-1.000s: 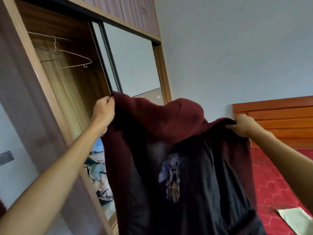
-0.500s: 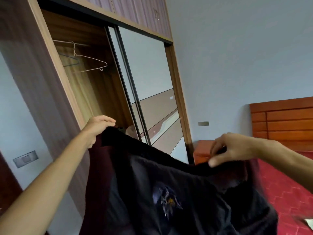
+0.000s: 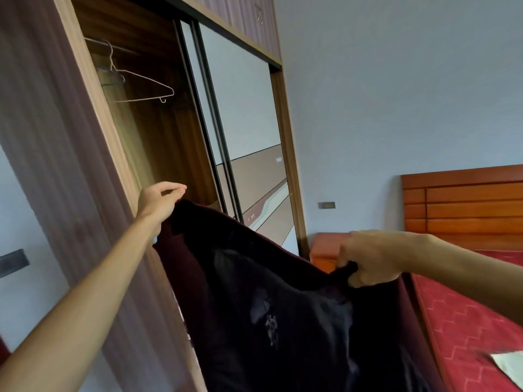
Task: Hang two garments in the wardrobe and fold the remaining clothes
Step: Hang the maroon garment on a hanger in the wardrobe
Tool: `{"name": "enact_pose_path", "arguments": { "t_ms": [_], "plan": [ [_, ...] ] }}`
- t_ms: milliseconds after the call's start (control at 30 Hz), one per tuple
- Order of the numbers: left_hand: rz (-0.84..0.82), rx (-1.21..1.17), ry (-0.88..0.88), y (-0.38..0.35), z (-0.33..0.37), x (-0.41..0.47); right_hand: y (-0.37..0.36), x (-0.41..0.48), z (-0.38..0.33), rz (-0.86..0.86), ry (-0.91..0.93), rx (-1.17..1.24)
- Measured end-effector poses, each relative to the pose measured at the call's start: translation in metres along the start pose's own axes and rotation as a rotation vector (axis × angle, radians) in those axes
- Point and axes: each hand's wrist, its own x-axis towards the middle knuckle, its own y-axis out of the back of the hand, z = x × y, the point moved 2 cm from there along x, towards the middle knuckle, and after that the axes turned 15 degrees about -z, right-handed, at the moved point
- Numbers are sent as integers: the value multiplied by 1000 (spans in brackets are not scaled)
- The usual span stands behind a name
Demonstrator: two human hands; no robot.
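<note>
A dark maroon garment with a black lining (image 3: 277, 312) hangs spread between both hands in front of the open wardrobe (image 3: 158, 154). My left hand (image 3: 158, 200) pinches its upper left edge by the wardrobe frame. My right hand (image 3: 368, 257) grips the upper right edge in a fist, lower than the left. A small pale print shows on the black lining. Inside the wardrobe a bare wire hanger (image 3: 138, 83) hangs from the rail, with a darker hanger behind it.
Mirrored sliding doors (image 3: 243, 142) stand right of the opening. A wooden headboard (image 3: 464, 202) and a bed with a red cover (image 3: 464, 329) lie at right, with a pale cloth (image 3: 509, 363) on it. An orange bedside cabinet (image 3: 325, 250) sits by the wall.
The garment's top edge has dropped, and its maroon hood or collar has fallen out of sight. My right hand has lowered and closed into a fist on the fabric. The view has tilted upward.
</note>
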Motion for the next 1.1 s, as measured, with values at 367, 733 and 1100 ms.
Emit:
{"name": "enact_pose_path", "arguments": {
  "t_ms": [367, 733, 1100],
  "plan": [
    [-330, 42, -7, -70, -79, -9, 113, 26, 7, 742, -224, -41],
    [-67, 257, -197, -150, -95, -62, 185, 67, 25, 1208, -185, -219],
    [-34, 715, -265, -133, -94, 58, 161, 113, 194, 1185, -235, -151]
  ]
}}
